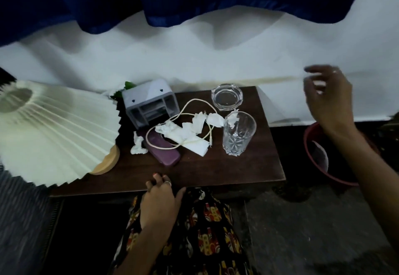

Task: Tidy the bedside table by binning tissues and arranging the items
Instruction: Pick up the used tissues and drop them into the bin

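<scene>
Crumpled white tissues point(185, 133) lie in the middle of the dark wooden bedside table point(248, 171), over a cream cable point(195, 104) and a purple phone point(166, 154). One more tissue wad point(137, 145) sits left of the phone. A tall cut glass point(237, 134) holds a bit of tissue at its rim. My left hand point(160, 201) rests on the table's front edge, fingers curled, holding nothing. My right hand point(328, 95) hovers blurred above a red bin point(319, 160) to the right of the table, fingers spread; something white seems to show by its fingers, and I cannot tell if it holds anything.
A pleated cream lampshade point(54, 130) on a round wooden base point(108, 162) fills the table's left end. A grey plastic organiser point(149, 104) stands at the back, green leaves behind it. A round glass ashtray point(226, 97) sits at the back right. White wall and blue curtain lie behind.
</scene>
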`<control>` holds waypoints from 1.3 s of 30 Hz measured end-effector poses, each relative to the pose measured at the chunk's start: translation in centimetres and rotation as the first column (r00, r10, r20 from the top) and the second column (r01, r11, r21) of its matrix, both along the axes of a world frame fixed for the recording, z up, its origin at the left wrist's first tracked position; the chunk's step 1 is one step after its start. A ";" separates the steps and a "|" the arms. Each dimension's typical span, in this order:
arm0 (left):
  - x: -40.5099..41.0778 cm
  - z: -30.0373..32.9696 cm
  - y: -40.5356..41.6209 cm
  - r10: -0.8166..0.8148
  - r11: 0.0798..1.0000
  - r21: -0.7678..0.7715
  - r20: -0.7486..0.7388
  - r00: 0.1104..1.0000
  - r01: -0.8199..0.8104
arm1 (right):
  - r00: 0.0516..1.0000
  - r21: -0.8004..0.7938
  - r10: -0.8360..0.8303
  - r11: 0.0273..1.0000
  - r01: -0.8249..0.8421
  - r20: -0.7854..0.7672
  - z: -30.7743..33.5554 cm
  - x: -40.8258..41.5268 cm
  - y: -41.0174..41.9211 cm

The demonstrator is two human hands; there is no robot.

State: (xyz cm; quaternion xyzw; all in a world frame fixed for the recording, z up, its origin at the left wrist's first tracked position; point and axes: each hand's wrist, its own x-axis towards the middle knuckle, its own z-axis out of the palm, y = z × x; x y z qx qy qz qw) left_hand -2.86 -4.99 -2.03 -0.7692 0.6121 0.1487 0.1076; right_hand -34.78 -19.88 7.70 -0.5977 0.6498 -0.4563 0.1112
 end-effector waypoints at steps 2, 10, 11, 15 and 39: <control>0.2 0.1 0.1 0.010 1.000 0.004 -0.035 0.999 -0.010 | 0.994 -0.088 0.100 0.991 -0.097 0.032 3.1 5.4 1.0; 1.2 -0.5 0.4 -0.050 0.999 0.016 -0.050 0.998 0.050 | 0.819 0.496 0.528 0.785 -0.370 -0.224 -1.5 22.1 1.8; 1.3 -0.5 0.5 -0.057 0.998 0.021 -0.052 0.997 0.058 | 0.803 0.588 0.538 0.746 -0.312 -0.256 -2.9 22.9 1.4; 1.7 -0.5 0.6 -0.083 0.996 0.016 -0.077 0.994 0.085 | 0.741 0.685 0.510 0.722 -0.093 -0.437 -6.7 24.4 0.6; -0.5 -1.0 0.3 -0.129 0.988 -0.098 -0.090 0.988 0.120 | 0.944 0.256 -0.330 0.914 0.313 0.024 -1.5 -4.0 4.8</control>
